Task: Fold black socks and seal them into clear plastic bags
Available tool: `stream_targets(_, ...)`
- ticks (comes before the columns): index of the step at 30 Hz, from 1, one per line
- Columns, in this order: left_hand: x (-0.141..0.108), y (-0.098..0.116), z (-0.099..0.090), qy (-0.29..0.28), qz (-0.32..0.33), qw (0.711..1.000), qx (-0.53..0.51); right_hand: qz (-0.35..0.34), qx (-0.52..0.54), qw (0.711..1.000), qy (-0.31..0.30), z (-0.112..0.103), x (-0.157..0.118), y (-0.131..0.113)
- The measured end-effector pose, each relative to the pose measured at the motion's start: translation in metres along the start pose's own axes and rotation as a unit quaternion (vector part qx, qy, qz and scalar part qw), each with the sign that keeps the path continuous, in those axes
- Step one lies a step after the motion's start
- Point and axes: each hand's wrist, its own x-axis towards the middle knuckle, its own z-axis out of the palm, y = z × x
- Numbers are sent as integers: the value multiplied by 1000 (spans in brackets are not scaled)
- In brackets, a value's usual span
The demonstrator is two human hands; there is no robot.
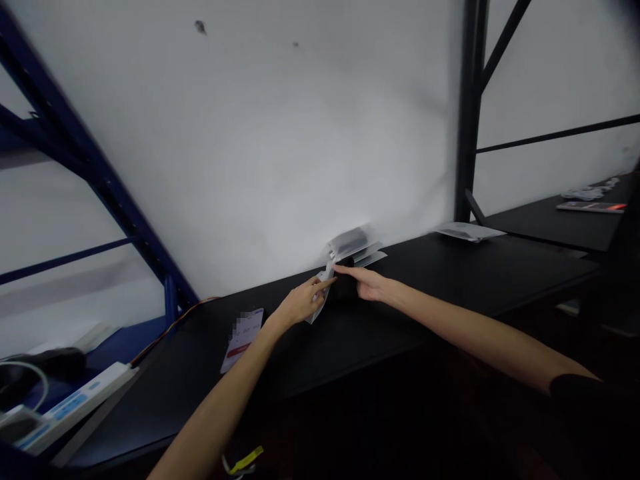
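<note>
My left hand (299,304) is closed on a small whitish translucent plastic bag (326,301), held upright and slightly tilted above the black table. My right hand (369,284) reaches in from the right, its forefinger stretched to the bag's upper edge and the other fingers curled. It seems to pinch the bag there, though the thumb is hard to make out. Just behind the hands, several similar frosted bags (353,243) lie in an overlapping pile against the wall. What is inside the bags is too blurred to tell.
On the black table (430,280), a phone with a lit screen (244,341) lies beside my left forearm. Another flat bag (469,231) rests at the back right. A white power strip (75,403) and cables are at the left. Blue and black shelf posts (467,113) flank the wall.
</note>
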Motion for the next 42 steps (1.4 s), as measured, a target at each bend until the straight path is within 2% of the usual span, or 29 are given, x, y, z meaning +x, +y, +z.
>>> stream_targets(3, 1, 3, -5, 10, 5, 1000, 7, 69, 172, 982, 21, -2, 2, 3)
stream_targets(8, 2, 10, -18, 59, -8, 998, -7, 122, 288, 949, 49, -6, 7, 6)
stream_targets(14, 3, 6, -21, 170, -178, 969, -11, 98, 376, 917, 91, -14, 7, -3)
stream_targets(16, 2, 4, -20, 183, -202, 962, 5, 83, 390, 914, 79, -15, 6, -7)
stream_targets(20, 2, 5, -18, 185, -184, 965, 5, 58, 385, 921, 30, -11, 3, -9)
stream_targets(23, 5, 6, -12, 178, -160, 969, -58, 50, 366, 929, -2, -5, 3, -5)
stream_targets(26, 9, 5, -4, 156, -153, 966, -136, 73, 340, 937, -37, -2, 5, 2)
stream_targets(29, 10, 3, 0, 167, -156, 960, -165, 124, 304, 943, -49, -1, 6, 8)
stream_targets(32, 8, 4, -3, 209, -149, 952, -168, 149, 259, 954, -14, 1, 5, 9)
stream_targets(35, 6, 10, -8, 236, -139, 949, -155, 118, 204, 971, 46, 7, 3, 7)
stream_targets(42, 4, 25, -11, 213, -61, 970, -98, 91, 209, 968, 104, 14, 2, 9)
